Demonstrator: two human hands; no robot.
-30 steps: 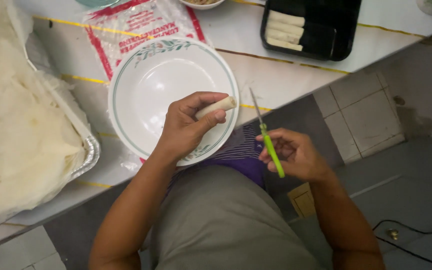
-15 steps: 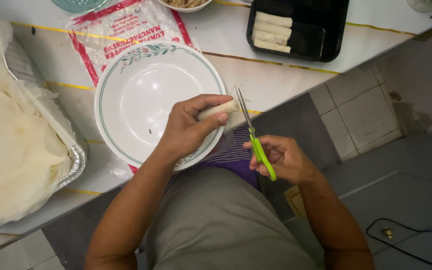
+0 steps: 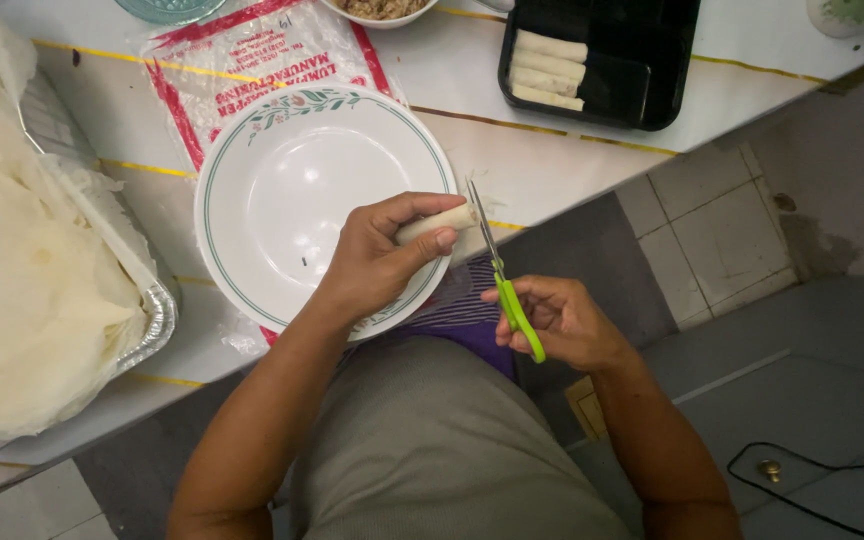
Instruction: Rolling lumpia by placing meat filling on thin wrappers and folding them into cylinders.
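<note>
Left hand (image 3: 372, 265) clamped on roll (image 3: 437, 225) over plate (image 3: 252, 200) — right hand (image 3: 562, 320) closed on scissors (image 3: 502, 285). Best trimmed square, close to the end.

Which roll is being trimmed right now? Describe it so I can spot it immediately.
Start at the big white plate with the green rim. At its right edge, the left hand grips one pale roll, with the green-handled scissors at its tip. Unlike the rolls in the black tray, it is held, not lying.
</note>
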